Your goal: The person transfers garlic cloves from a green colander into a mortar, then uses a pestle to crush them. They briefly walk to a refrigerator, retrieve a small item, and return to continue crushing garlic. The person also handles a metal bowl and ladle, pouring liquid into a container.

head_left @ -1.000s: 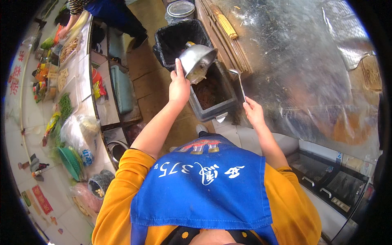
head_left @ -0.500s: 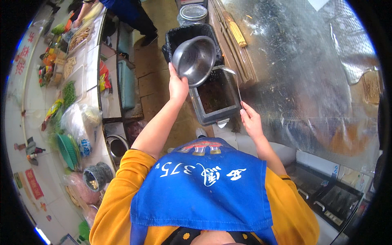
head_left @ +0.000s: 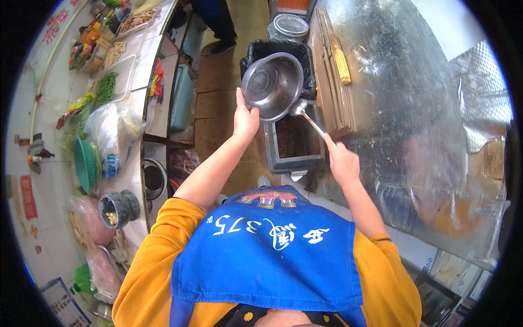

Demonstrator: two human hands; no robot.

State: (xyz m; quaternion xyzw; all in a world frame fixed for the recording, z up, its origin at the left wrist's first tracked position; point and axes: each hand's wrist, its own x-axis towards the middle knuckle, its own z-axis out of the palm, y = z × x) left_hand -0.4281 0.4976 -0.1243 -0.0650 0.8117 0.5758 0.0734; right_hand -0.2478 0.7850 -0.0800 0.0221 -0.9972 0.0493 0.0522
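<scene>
My left hand is closed on the near left rim of a shiny metal bowl. The bowl is tilted, its hollow showing and only a thin wet sheen visible inside. In my right hand is the handle of a metal ladle, its head close against the bowl's lower right rim; whether they touch I cannot tell. Directly behind and below the bowl stands a bin with a black liner. Nearer to me is a dark grey rectangular bin, its inside dark and hard to make out.
To the right, a metal worktop carries a rolling pin-like yellow rod beside long boards. The left counter holds green vegetables, plastic bags and a stone mortar. Another person's dark-clothed leg is at the far aisle.
My right hand has swung the ladle's head toward the bowl's lower right rim. The bowl has tipped slightly, and the whole view has shifted, with things appearing further right.
</scene>
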